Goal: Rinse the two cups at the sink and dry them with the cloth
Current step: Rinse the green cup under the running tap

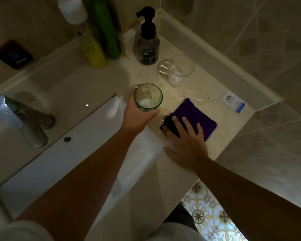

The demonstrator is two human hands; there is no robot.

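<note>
My left hand point(137, 117) is wrapped around a green-tinted glass cup point(148, 97), held upright at the counter edge beside the sink point(63, 164). A clear glass cup point(180, 69) stands farther back on the counter. The folded purple cloth point(193, 113) lies on the counter to the right of the green cup. My right hand point(186, 143) rests flat on the cloth's near corner with its fingers spread. The chrome tap point(16, 117) sits at the left of the sink.
A black pump bottle point(147, 40) and two green spray cans point(101, 32) stand at the back by the tiled wall. A small white and blue card point(234, 103) lies near the counter's right edge. Patterned floor tiles point(207, 214) show below.
</note>
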